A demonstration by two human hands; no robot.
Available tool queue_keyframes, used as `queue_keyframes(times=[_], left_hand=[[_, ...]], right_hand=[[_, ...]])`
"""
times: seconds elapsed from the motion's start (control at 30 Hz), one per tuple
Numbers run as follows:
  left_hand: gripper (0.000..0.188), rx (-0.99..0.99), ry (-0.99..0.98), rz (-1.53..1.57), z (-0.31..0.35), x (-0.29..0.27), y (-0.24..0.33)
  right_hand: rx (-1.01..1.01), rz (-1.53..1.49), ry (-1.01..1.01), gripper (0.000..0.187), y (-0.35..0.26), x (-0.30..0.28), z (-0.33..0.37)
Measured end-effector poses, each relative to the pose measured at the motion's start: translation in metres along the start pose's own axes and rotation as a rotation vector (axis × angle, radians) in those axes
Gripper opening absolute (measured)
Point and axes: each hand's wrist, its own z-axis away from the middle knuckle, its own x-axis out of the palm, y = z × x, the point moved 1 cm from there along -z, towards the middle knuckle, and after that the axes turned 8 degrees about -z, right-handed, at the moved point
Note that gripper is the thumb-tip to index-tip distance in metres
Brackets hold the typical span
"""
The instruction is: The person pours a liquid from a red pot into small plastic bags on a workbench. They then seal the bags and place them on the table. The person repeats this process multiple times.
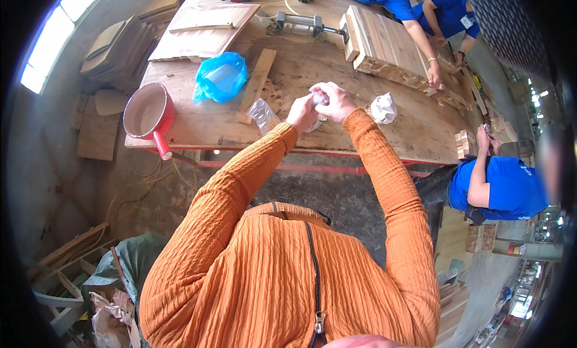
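Observation:
Both my hands meet above the near edge of the wooden workbench [312,130]. My left hand [302,114] and my right hand [338,101] have their fingers closed round a small pale, crumpled thing [320,99]; its kind is too covered to make out. Beside my left wrist lies a clear, shiny plastic packet [262,114]. A ball of crumpled white paper [383,108] rests to the right of my right hand. Some white material shows on the bench just under my hands, partly hidden by them.
A red pot [146,113] stands at the bench's left corner, its handle over the edge. Near it are a blue plastic bag [220,77] and a wood strip [259,83]. Farther back lie boards [204,32], a metal clamp cylinder [297,25] and a thick wood panel [390,44]. Blue-shirted people work rightward.

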Motion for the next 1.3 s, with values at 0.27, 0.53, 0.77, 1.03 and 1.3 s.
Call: queue_keyframes(times=[0.27,0.53,0.77,1.03,1.3], left_hand=[[0.024,-0.014,-0.094,-0.062,-0.003,0.000,0.000],[0.026,0.199,0.407,-0.275,0.026,-0.029,0.024],[0.044,-0.768,-0.295,1.319,0.049,-0.003,0.062],[0.041,-0.580,-0.131,1.651,0.058,0.032,0.033],[0.024,-0.875,-0.367,1.361,0.052,0.010,0.022]], right_hand=[[-0.242,0.167,-0.097,0.033,0.010,0.000,-0.001],[0.050,-0.110,0.084,0.007,0.005,-0.007,0.003],[0.400,-0.712,0.272,0.007,0.010,0.011,0.018],[0.691,-2.413,0.312,0.009,0.015,0.056,0.065],[0.699,-1.412,0.324,0.007,0.017,0.071,0.099]])
